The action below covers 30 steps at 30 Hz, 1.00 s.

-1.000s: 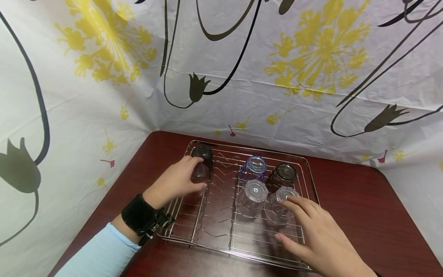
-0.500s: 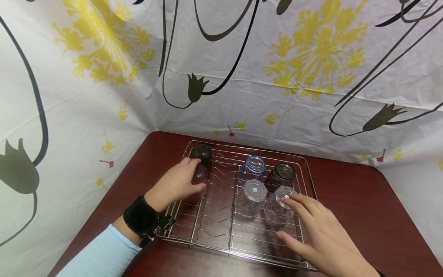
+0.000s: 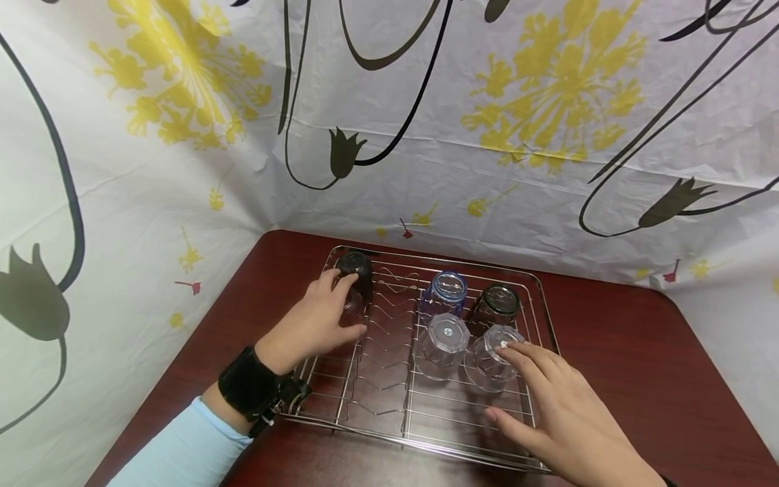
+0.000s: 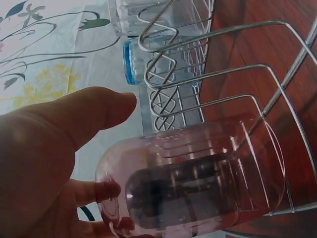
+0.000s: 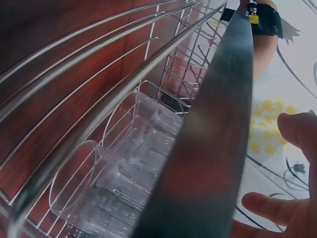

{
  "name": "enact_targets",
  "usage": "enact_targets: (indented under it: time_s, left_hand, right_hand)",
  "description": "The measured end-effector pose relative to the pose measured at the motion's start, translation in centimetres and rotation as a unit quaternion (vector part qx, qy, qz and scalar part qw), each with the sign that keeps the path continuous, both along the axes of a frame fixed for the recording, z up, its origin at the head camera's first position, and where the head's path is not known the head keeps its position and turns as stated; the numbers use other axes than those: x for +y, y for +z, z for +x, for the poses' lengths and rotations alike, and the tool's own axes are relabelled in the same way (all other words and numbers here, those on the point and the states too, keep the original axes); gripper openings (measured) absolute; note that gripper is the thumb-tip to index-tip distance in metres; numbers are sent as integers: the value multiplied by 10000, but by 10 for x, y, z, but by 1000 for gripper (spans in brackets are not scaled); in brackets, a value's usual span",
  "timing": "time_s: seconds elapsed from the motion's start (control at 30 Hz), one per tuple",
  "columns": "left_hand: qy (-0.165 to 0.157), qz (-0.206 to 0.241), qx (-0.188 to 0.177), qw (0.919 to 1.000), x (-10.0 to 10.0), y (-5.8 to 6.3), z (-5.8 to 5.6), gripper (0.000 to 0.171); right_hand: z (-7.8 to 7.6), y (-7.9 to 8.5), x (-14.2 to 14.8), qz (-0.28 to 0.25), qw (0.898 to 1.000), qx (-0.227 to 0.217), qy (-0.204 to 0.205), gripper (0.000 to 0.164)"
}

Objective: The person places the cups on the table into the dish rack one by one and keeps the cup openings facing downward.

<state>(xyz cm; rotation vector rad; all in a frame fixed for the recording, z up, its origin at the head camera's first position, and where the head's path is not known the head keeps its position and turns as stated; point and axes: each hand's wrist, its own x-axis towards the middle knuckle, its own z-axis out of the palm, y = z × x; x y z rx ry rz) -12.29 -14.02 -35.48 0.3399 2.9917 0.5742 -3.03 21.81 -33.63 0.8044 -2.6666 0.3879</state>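
Observation:
A pale pink clear tumbler (image 4: 203,141) stands upside down at the wire dish rack's left side, in front of a dark tumbler (image 3: 355,262). My left hand (image 3: 307,321) is spread about the pink one. In the left wrist view, its thumb (image 4: 111,106) stands straight, apart from the glass, while fingertips show close at the tumbler's base. My right hand (image 3: 556,392) is held open at the rack's right, index and middle fingertips overlapping the upturned base of a clear faceted tumbler (image 3: 489,368). Its thumb stands away from that glass.
The wire dish rack (image 3: 389,443) sits on a dark red table (image 3: 639,352). Another clear faceted tumbler (image 3: 441,355), a blue one (image 3: 447,291) and a dark green-rimmed one (image 3: 499,301) stand inverted on its right half. A flower-printed cloth (image 3: 389,101) hangs behind.
My left fingers and thumb have spread and lifted slightly from the pink tumbler, which stays in the rack. The right hand has hardly moved.

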Motion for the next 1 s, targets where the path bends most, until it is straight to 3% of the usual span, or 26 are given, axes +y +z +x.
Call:
enact_targets:
  time_s: [0.13, 0.33, 0.57, 1.0]
  left_hand:
    - [-1, -95, 64, 9999, 1, 2, 3, 90]
    - [-34, -256, 488, 9985, -2, 5, 7, 85]
    - [-33, -36, 531, 9986, -8, 11, 15, 84]
    - [-127, 243, 748, 9968, -16, 32, 23, 79]
  right_hand:
    - [0, -2, 0, 62, 9999, -85, -68, 75]
    - [-1, -3, 0, 104, 9999, -21, -48, 76]
    - [-2, -2, 0, 95, 9999, -13, -55, 78]
    - [-3, 1, 0, -93, 9996, 261, 71, 83]
